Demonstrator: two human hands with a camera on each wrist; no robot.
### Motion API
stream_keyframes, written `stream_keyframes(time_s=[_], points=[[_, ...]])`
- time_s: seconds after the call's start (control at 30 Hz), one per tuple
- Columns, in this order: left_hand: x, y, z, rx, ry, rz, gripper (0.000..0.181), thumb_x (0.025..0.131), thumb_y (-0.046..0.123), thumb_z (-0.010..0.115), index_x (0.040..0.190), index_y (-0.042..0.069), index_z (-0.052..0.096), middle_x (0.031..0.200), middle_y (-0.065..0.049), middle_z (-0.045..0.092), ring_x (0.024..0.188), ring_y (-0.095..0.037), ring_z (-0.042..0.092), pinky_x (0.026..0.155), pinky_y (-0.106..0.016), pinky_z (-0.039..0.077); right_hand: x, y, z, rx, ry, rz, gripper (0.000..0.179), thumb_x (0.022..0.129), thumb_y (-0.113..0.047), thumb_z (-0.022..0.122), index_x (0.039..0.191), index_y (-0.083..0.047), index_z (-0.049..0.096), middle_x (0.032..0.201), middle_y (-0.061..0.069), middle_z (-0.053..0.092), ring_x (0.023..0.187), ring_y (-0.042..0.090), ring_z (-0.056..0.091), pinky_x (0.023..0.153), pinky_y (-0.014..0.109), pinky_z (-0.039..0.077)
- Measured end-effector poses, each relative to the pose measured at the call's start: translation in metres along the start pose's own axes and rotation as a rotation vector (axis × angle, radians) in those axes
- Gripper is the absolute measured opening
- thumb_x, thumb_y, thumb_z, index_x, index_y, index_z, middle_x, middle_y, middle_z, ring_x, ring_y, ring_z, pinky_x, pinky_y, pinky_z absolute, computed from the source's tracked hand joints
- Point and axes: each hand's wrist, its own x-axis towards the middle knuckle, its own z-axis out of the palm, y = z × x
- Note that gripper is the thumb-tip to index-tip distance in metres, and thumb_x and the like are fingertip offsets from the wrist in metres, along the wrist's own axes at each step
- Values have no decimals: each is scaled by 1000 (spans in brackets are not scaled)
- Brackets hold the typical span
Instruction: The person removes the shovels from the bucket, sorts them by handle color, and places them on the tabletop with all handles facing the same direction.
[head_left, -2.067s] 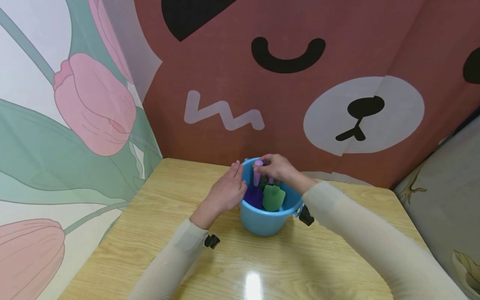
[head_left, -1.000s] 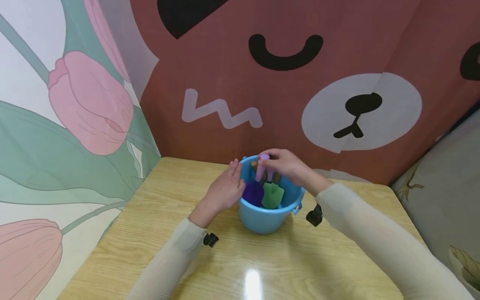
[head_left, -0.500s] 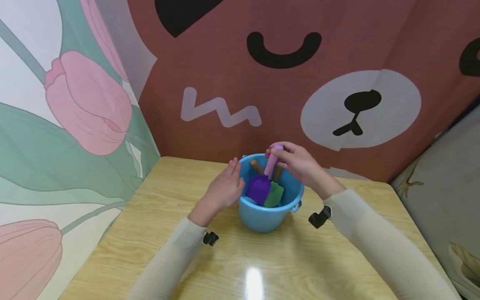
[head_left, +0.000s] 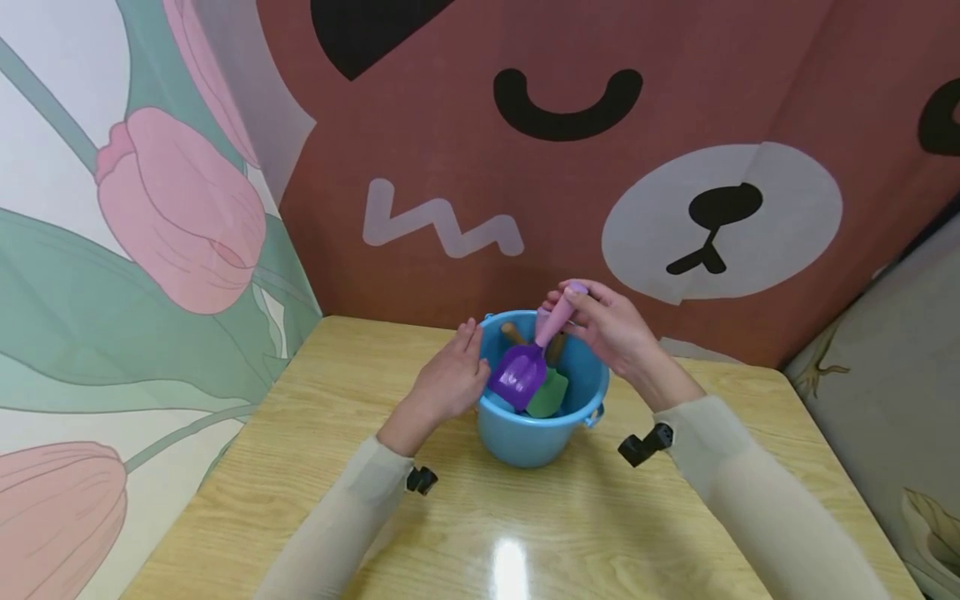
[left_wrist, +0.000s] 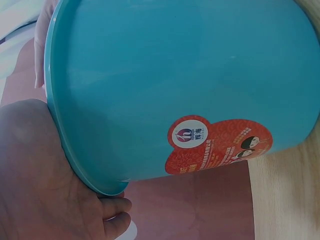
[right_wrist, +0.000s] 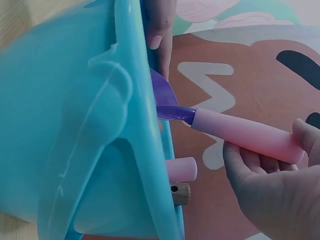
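My right hand (head_left: 611, 329) holds the pink handle of a purple toy shovel (head_left: 519, 375) near its end, with the thumb on one side and fingers on the other. The shovel slants over the mouth of a light blue bucket (head_left: 525, 442), and its blade overlaps the inside. Flat against the left rim lies my left hand (head_left: 448, 379), fingers straight; the left wrist view shows its palm (left_wrist: 45, 180) at the rim. Inside the bucket are a green shovel blade (head_left: 549, 393) and a brown wooden handle (head_left: 513, 333). Another pink handle (right_wrist: 181, 170) pokes above the rim in the right wrist view.
The bucket stands on a wood-grain table (head_left: 420, 533), near the back edge. Behind it rises a reddish-brown printed cloth (head_left: 435, 283) with a cartoon face. A tulip-patterned cloth (head_left: 180, 217) borders the left. The bucket's carrying handle (right_wrist: 75, 165) hangs down its side.
My right hand has drawn the purple shovel up and to the right, from deep in the bucket, tilting its handle rightward. The left hand has stayed at the rim.
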Motion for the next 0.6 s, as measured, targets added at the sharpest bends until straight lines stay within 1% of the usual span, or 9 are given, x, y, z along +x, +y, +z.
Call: stream_keyframes(time_s=[0.17,0.33,0.4,0.6], points=[[0,1,1,-7,-1,-5,64,108,34,34,161,2,19,170,-12,12,157,-27,10,124,-44,20,-3,-2,-5,32,37,-5,44,96,-33,67,132,-8,57,131,15,63,126,30,62,101,36,53],[0,0,1,-2,0,-2,64,108,35,33,161,3,18,170,-12,12,157,-27,9,124,-44,21,-8,-4,-10,51,59,-17,45,96,-33,68,132,-8,57,127,12,65,123,29,64,95,32,56],[0,0,1,0,-1,2,64,108,35,32,161,3,18,170,-12,11,157,-27,9,124,-44,20,-9,-6,-12,55,67,-23,44,96,-32,68,132,-8,57,125,11,66,121,27,65,95,32,56],[-1,-1,0,4,1,10,65,108,37,30,161,3,18,170,-13,12,157,-27,9,124,-44,21,-13,-13,-17,56,70,-40,47,96,-32,68,135,-9,55,127,12,66,117,23,68,97,34,55]])
